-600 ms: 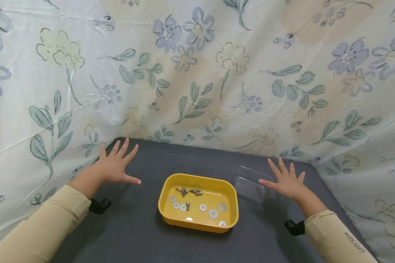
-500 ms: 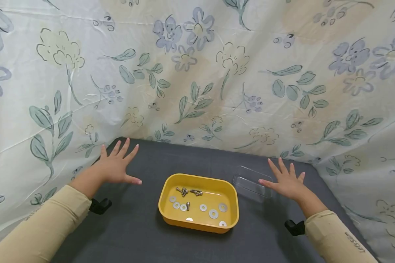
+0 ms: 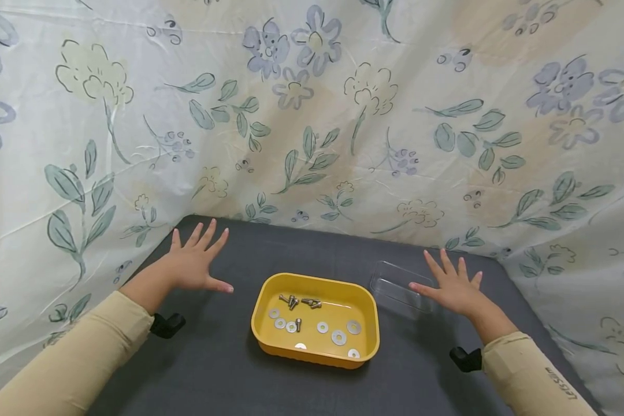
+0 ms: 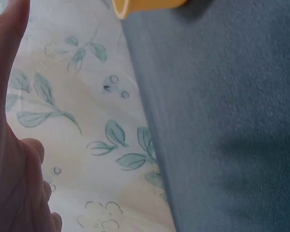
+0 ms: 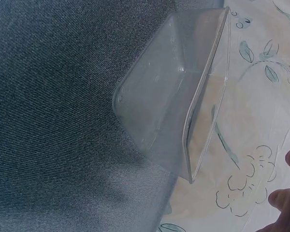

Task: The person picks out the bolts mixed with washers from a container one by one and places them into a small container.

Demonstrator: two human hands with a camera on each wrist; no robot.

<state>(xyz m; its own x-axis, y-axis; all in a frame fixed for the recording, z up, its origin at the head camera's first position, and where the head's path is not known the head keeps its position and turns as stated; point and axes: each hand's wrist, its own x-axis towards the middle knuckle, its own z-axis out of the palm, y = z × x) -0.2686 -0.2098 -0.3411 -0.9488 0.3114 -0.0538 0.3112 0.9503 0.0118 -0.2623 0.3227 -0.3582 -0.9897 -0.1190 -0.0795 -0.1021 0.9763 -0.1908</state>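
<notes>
Head view is showing the left hand (image 3: 193, 267) hovering with fingers spread over the grey counter (image 3: 223, 370), left of the yellow tray (image 3: 364, 346) holding washers (image 3: 337, 337) and bolts (image 3: 291, 301). Right hand (image 3: 455, 289), fingers also spread and holding nothing, is lying just beside the clear box (image 3: 392, 283).

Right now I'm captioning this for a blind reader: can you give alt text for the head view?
Two open hands hover over a dark table, the left hand left of a yellow tray, the right hand beside a clear box. The tray holds loose washers and bolts. A floral sheet hangs behind.
</notes>
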